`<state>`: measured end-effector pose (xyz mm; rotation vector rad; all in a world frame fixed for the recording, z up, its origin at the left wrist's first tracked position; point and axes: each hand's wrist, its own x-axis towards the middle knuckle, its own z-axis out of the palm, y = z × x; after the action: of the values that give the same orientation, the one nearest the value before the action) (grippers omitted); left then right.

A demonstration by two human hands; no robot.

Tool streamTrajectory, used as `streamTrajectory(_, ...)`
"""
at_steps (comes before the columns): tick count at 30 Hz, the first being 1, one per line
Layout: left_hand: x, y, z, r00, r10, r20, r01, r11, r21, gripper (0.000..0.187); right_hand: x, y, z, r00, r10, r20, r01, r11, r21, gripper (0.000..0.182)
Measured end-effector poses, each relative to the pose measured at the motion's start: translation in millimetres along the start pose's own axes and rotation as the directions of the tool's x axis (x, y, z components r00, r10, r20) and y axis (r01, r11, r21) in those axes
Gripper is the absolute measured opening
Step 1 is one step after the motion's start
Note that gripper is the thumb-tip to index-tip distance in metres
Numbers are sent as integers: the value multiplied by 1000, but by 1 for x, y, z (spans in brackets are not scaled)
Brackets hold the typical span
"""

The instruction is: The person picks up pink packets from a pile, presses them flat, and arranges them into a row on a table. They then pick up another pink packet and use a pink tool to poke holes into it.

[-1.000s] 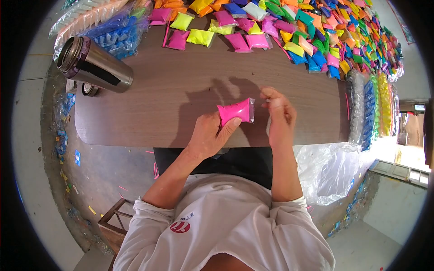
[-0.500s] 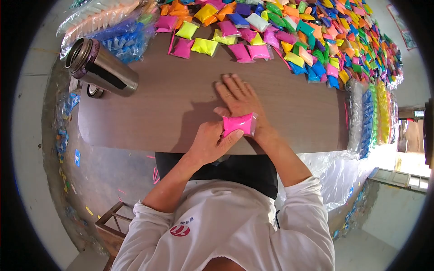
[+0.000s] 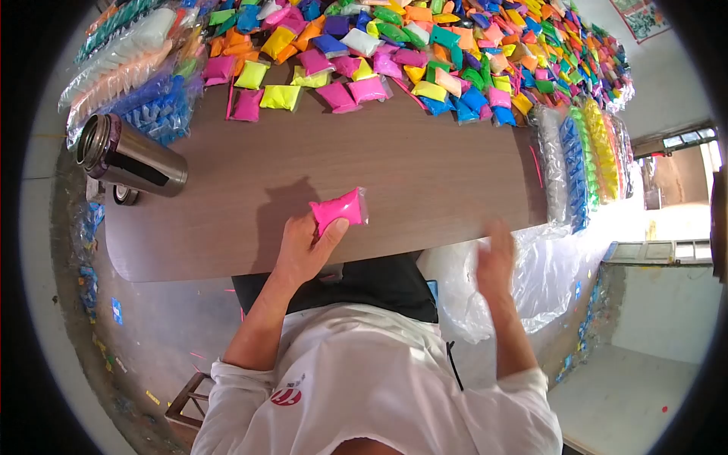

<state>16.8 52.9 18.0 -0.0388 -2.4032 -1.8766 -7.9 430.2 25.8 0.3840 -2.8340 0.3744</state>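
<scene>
My left hand is closed on a small clear packet with bright pink filling, thumb pressed on its lower side. The packet is held over the front part of the brown table, and the hand's shadow falls on the tabletop to its left. Off to the right, my right hand is at the table's front edge, above a large clear plastic bag. Motion smears its fingers, and no object shows in it.
A heap of colourful packets covers the table's far side. Joined packet strips stand at the right, with more strips at the far left. An uncapped steel flask lies tilted at the left, its lid beside it.
My right hand has left the tabletop, where it lay flat, and swung right and toward me. The left hand still holds the pink packet. The whole view has shifted.
</scene>
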Motion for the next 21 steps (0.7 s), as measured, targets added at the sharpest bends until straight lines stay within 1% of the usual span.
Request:
streamTrajectory(1,-1,0,1,1000,6,-8,-6,1000,2,44,-40,55,-9,999,1,-34,-16,903,-429,14)
streamTrajectory(2,0,0,3,1000,14,-17,-13,1000,11,45,-63,84,-41,916,345,207,-223,864,-451,12)
streamTrajectory(3,1,1,5,999,20,-26,-20,1000,21,46,-84,87,-53,962,189,-197,-260,853,-453,17)
streamTrajectory(5,5,6,5,999,34,-22,-32,997,71,46,-88,62,-80,912,349,-218,-407,840,-358,20)
streamTrajectory(6,4,7,5,999,38,-12,-37,995,95,47,-79,39,-74,865,435,-249,-471,876,-107,13)
streamTrajectory(7,4,6,4,999,46,-1,-46,992,118,47,-71,22,-63,921,293,-258,-291,956,50,4)
streamTrajectory(8,5,2,4,998,56,10,-57,988,141,47,-53,-7,-53,952,167,-255,-160,986,48,18)
streamTrajectory(9,4,0,3,998,65,21,-67,985,161,48,-30,-42,-46,963,219,-159,-174,951,256,29)
streamTrajectory(10,4,-2,2,998,59,37,-64,984,164,46,-11,-71,-36,963,258,-73,-189,847,496,39)
streamTrajectory(11,3,-3,1,997,53,49,-61,984,168,45,8,-89,-21,982,188,-15,-138,770,623,47)
streamTrajectory(12,3,-4,-1,997,46,56,-55,984,171,44,34,-116,-16,997,73,4,-59,773,632,51)
streamTrajectory(13,2,-1,-2,998,39,47,-45,991,129,42,58,-139,-10,995,-100,-23,94,792,603,52)
streamTrajectory(14,2,4,-2,999,32,35,-35,995,88,39,79,-158,-4,961,-272,-45,248,782,572,53)
streamTrajectory(15,0,7,-3,1000,21,21,-22,999,46,37,96,-171,1,925,-379,5,304,751,587,51)
streamTrajectory(16,-1,2,-3,997,76,11,-77,995,57,32,112,-184,7,873,-486,52,360,711,604,49)
streamTrajectory(17,-3,0,-5,999,43,17,-44,999,32,32,123,-194,12,803,-589,97,412,664,623,47)
streamTrajectory(19,-5,0,-6,999,-20,29,21,1000,-24,33,141,-201,17,709,-629,318,264,655,708,37)
streamTrajectory(20,-5,6,-6,1000,0,0,0,999,-49,34,149,-204,17,641,-643,420,186,661,727,33)
streamTrajectory(21,-5,7,-7,1000,-10,3,10,999,-49,36,152,-206,18,647,-644,408,189,654,732,29)
